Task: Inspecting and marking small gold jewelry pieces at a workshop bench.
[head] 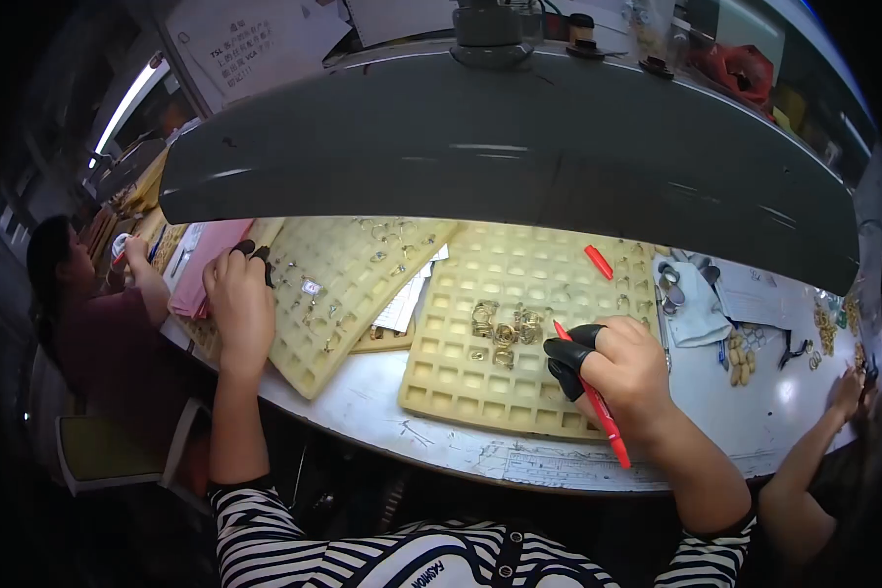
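My right hand (628, 371), with black finger cots on its fingertips, grips a red marker pen (601, 413) with its uncapped tip pointing up and away. It is over a pale yellow compartment tray (441, 367), where gold-coloured rings (507, 331) are clustered left of the pen tip. A red pen cap (598, 262) lies farther back on that tray. My left hand (241, 309), also in black finger cots, is at the left edge of a second, tilted yellow tray (301, 367) bearing several rings. Whether its fingers hold anything cannot be made out.
A wide grey lamp hood (500, 162) spans the bench above the trays. Pink sheets (204, 268) lie at left. A pale cloth (694, 309), black-handled pliers (790, 349) and tan finger cots (741, 360) lie at right. One person (103, 316) sits left; another's forearm (808, 441) shows right.
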{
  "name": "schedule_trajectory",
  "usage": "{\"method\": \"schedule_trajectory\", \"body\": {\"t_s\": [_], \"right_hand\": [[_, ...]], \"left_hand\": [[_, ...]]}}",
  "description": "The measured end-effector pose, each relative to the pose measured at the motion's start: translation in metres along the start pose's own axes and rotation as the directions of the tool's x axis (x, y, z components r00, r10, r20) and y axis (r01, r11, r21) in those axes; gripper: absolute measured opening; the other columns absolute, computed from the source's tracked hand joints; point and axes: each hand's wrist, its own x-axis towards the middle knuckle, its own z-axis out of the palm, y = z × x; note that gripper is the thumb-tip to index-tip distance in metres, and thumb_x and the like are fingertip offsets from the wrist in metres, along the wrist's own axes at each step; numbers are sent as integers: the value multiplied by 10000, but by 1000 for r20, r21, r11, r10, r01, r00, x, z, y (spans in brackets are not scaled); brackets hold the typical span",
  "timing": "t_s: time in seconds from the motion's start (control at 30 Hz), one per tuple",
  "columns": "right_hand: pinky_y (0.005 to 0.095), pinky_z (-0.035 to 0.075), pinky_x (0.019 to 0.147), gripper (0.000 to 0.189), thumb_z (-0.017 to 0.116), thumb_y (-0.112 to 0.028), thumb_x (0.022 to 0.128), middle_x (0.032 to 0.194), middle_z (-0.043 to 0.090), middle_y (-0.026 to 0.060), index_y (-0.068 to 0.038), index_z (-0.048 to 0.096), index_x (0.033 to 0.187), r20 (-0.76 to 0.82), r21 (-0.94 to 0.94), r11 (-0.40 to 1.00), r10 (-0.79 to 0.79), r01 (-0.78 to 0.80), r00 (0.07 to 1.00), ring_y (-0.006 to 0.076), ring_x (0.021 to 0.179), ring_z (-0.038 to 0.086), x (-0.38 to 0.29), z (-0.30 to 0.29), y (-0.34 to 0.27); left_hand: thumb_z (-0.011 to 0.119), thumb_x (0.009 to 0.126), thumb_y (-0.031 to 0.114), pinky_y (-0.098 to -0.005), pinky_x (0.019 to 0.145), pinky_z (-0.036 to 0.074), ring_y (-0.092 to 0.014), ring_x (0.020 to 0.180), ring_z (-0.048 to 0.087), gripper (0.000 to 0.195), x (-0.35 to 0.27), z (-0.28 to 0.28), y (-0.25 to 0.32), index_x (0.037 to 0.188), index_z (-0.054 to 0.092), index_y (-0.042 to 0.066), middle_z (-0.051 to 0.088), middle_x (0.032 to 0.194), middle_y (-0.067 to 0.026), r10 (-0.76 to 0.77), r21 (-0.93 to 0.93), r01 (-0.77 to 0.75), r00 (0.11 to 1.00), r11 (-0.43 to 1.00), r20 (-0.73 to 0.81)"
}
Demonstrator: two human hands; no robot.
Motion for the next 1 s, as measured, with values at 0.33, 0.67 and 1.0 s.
{"method": "schedule_trajectory", "body": {"t_s": [0.33,0.67,1.0], "right_hand": [[378,434,617,240,675,-47,503,661,468,74,-69,508,673,-44,-30,999,18,-20,999,273,672,529,-7,-1,11],[376,442,635,237,671,-81,513,660,467,68,-73,489,664,-43,-26,1000,-16,15,999,268,688,537,-5,-3,9],[398,456,689,374,692,-24,581,695,557,89,-31,662,954,20,69,990,119,-120,993,298,698,569,-8,-6,8]], "left_hand": [[621,645,-9,-412,845,412,-309,879,517,154,16,-42,125,795,594,6,529,832,-115,503,-786,-325,864,526,-21],[687,729,85,-390,753,404,-306,816,499,138,26,-55,140,795,585,20,510,809,-119,701,-773,-347,693,531,170],[680,817,37,-286,727,492,-142,805,616,170,32,-66,169,978,633,11,656,876,-83,579,-959,283,784,-17,221]]}}
